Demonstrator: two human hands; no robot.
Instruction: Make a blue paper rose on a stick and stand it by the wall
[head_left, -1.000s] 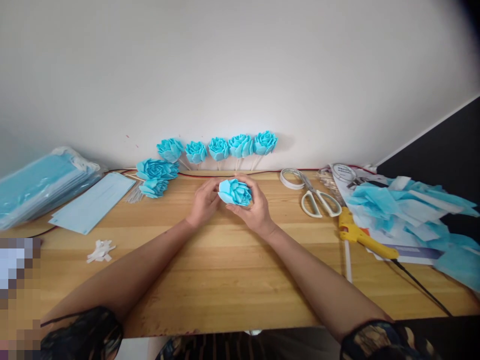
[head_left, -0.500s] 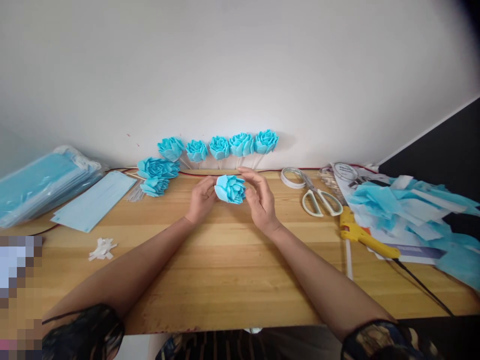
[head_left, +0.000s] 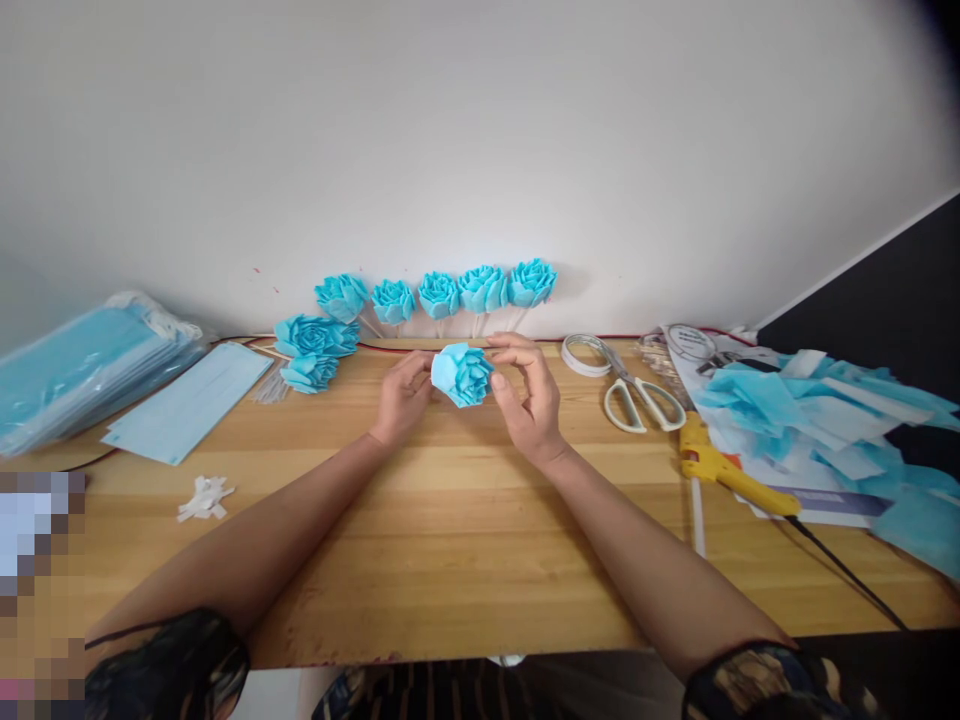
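Observation:
A light-blue artificial flower (head_left: 465, 376) with layered petals is held above the wooden table, its bloom tipped toward the right. My left hand (head_left: 403, 398) has its fingers closed at the flower's base; the stem is hidden from view. At the bloom's other side is my right hand (head_left: 529, 395), fingers curved and apart, the thumb tip at the petal edge. Behind, a row of finished blue flowers (head_left: 439, 296) on pale stems leans against the wall. More blue flowers (head_left: 311, 370) lie left of my left hand.
On the left lie a bag of blue masks (head_left: 90, 365), flat blue sheets (head_left: 191, 400) and white strips (head_left: 206, 498). On the right are a tape roll (head_left: 586, 356), scissors (head_left: 637, 395), a yellow glue gun (head_left: 739, 478) with a cord, and a pile of blue cut pieces (head_left: 817, 410).
The flower has turned slightly between my hands, showing its petals at a different angle. My right hand has shifted a little to the right, with its fingers more spread.

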